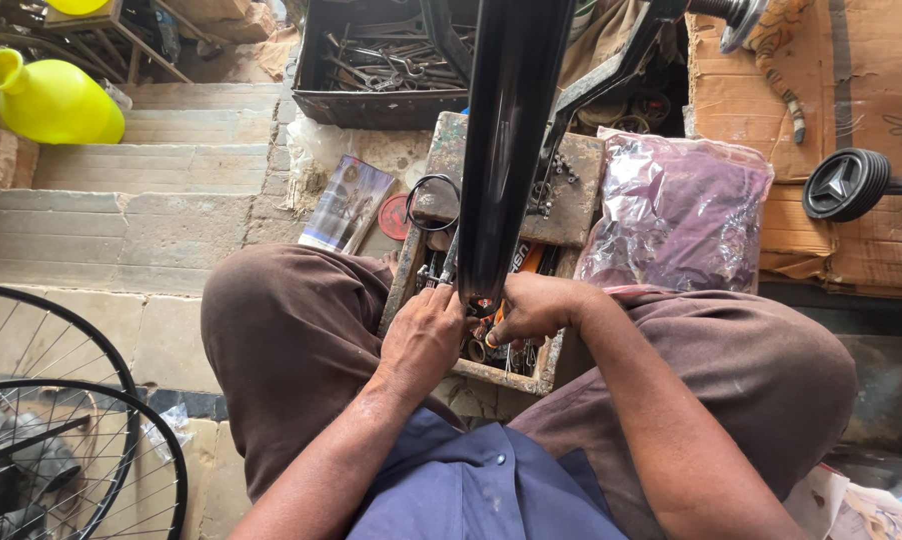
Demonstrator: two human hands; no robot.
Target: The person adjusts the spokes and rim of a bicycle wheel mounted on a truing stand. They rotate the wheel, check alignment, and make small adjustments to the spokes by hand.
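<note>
Nearest, the person sat with knees apart in brown trousers (291, 330) and a blue shirt (481, 490), both forearms reaching down between the legs. The left hand (421, 340) lay curled over the near edge of a shallow, grimy wooden tray of small parts (491, 375), its fingers bent down among the bits; whether it gripped anything could not be told. The right hand (536, 305) was pinched around something small at the lower end of a long glossy black metal tube (506, 140), which rose steeply away from the tray toward the top of the view. The tube's lower end sat just between the two hands, over the tray.

Just beyond the right knee lay a crinkled, clear purple-tinted plastic bag (671, 215), resting beside the tray. To the left, two spoked bicycle wheel rims (76, 430) stood near the stone steps (151, 170). A small black plastic wheel (846, 185) lay on flattened cardboard (871, 80) at the right. Farther off, a dark crate of wrenches (371, 70) sat behind the tray, and a yellow plastic jug (51, 100) rested at the far left.
</note>
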